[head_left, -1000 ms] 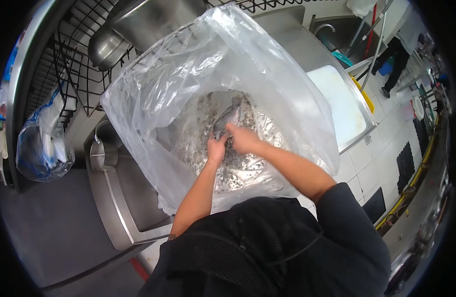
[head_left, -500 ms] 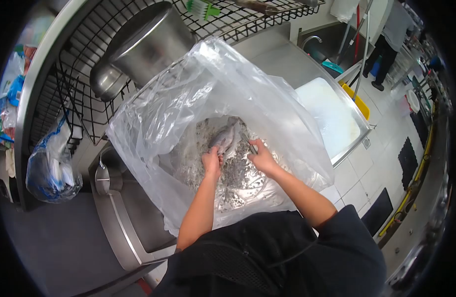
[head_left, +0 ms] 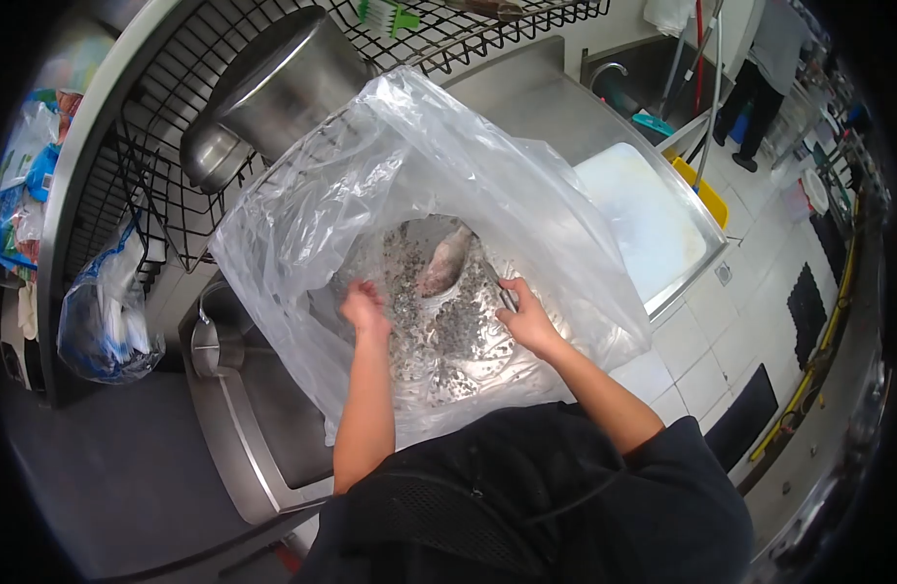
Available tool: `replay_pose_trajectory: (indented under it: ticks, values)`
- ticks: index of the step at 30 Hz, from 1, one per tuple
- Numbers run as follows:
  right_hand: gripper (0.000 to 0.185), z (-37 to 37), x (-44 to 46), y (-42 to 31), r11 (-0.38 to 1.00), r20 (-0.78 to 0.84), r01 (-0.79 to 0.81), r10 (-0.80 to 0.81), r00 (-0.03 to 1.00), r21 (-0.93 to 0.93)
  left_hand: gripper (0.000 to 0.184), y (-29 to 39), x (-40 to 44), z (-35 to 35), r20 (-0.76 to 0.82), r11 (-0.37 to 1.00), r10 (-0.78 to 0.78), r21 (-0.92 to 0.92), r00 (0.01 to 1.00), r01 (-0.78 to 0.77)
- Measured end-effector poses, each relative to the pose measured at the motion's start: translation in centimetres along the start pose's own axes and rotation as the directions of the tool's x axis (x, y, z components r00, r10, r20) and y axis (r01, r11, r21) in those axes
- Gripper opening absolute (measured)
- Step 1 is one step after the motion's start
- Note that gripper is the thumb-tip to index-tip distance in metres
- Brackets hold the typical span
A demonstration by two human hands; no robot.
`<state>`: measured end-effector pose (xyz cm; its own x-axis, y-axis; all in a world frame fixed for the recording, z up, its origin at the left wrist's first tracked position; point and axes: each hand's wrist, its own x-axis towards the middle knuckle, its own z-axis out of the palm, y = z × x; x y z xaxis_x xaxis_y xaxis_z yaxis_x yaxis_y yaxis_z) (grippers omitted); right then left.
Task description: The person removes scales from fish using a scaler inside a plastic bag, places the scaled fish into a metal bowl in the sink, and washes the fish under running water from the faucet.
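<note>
A large clear plastic bag (head_left: 585, 243) stands opened out over a metal sink. Inside it a fish (head_left: 443, 261) lies on the scale-strewn bottom, touched by neither hand. To the left of the fish is my left hand (head_left: 365, 304), blurred, its fingers bunched loosely; whether they are closed on anything does not show. My right hand (head_left: 526, 316), right of the fish, is closed round a thin metal tool (head_left: 505, 295) that points up and left. Loose scales (head_left: 458, 336) are scattered between the hands.
A wire rack (head_left: 156, 127) with a steel pot (head_left: 297, 97) is at the upper left. A white board (head_left: 643, 219) lies on the metal counter at the right. Farther back a person (head_left: 765, 78) stands near a yellow container (head_left: 701, 190). A bag of white items (head_left: 112, 321) hangs left.
My left hand has let go of the fish and moved left. The fish now lies on the bag's bottom. My right hand, with the tool, has moved slightly right and down.
</note>
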<state>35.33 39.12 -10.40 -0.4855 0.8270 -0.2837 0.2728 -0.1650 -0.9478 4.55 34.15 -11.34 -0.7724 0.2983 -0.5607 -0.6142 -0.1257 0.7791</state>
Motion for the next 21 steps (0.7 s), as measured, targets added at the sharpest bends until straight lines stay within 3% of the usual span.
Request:
replay_pose_trajectory:
  ticks: [1, 2, 3, 4, 5, 9, 11, 12, 14, 15, 17, 18, 20, 21]
  values:
    - [0.051, 0.0, 0.1, 0.4, 1.000, -0.008, 0.019, -0.019, 1.000, -0.017, 0.027, 0.2, 0.1, -0.7, 0.067, 0.866, 0.441, 0.229, 0.895, -0.444]
    - [0.051, 0.0, 0.3, 0.7, 1.000, -0.002, 0.023, -0.023, 1.000, -0.015, 0.034, 0.5, 0.2, -1.4, 0.222, 0.500, 0.761, 0.397, 0.609, -0.769]
    - [0.051, 0.2, 0.2, 1.3, 0.996, -0.029, 0.088, -0.089, 0.996, -0.031, 0.034, 1.0, 0.4, -2.4, 0.212, 0.498, 0.765, 0.405, 0.609, -0.767]
    - [0.051, 0.4, -0.1, 1.8, 0.987, -0.050, 0.152, -0.154, 0.987, -0.054, 0.043, 2.1, -1.1, -3.0, 0.406, 0.156, 0.505, 0.825, 0.762, -0.543]
    - [0.051, 0.6, -0.1, 1.7, 0.990, -0.028, 0.137, -0.138, 0.990, -0.036, 0.055, 2.5, -1.7, -3.4, 0.366, -0.355, 0.175, 0.889, 0.914, -0.288]
    - [0.051, 0.7, -0.7, 0.5, 0.995, 0.045, 0.082, -0.080, 0.996, -0.054, 0.056, 2.1, -3.6, -4.3, 0.502, -0.450, 0.223, 0.813, 0.836, -0.369]
    - [0.053, 0.7, -0.5, 0.4, 0.997, 0.040, 0.051, -0.049, 0.998, -0.052, 0.068, 3.7, -5.2, -2.9, 0.334, -0.075, -0.012, 0.940, 0.942, -0.334]
    - [0.053, 0.7, -0.3, 0.3, 0.997, 0.042, 0.057, -0.055, 0.998, -0.054, 0.068, 3.0, -4.0, -3.7, 0.335, -0.071, -0.007, 0.940, 0.942, -0.334]
    - [0.054, 0.8, -0.1, 0.5, 0.999, -0.006, -0.002, 0.002, 1.000, -0.041, 0.061, 0.5, -0.6, -6.7, 0.502, -0.361, 0.154, 0.830, 0.851, -0.425]
    - [0.054, 1.0, 0.2, 1.0, 0.999, -0.003, 0.001, -0.001, 1.000, -0.039, 0.061, 0.3, -1.3, -6.9, 0.501, -0.362, 0.158, 0.831, 0.851, -0.423]
    - [0.052, 1.4, 0.7, 2.0, 0.978, -0.065, 0.172, -0.180, 0.982, -0.114, 0.049, -0.2, -4.2, -5.8, 0.599, -0.417, 0.431, 0.796, 0.675, -0.439]
    - [0.052, 1.4, 0.6, 2.2, 0.979, -0.068, 0.165, -0.174, 0.982, -0.115, 0.049, 0.3, -5.0, -5.0, 0.600, -0.418, 0.424, 0.794, 0.678, -0.442]
    - [0.052, 1.4, 0.3, 0.4, 0.980, 0.028, -0.121, 0.118, 0.993, 0.157, 0.042, 1.5, -6.0, -2.4, 0.663, -0.179, 0.236, 0.748, 0.710, -0.639]
    - [0.052, 1.2, 0.6, 0.5, 0.982, 0.030, -0.122, 0.119, 0.992, 0.145, 0.042, 0.5, -5.1, -1.5, 0.659, -0.168, 0.238, 0.752, 0.714, -0.638]
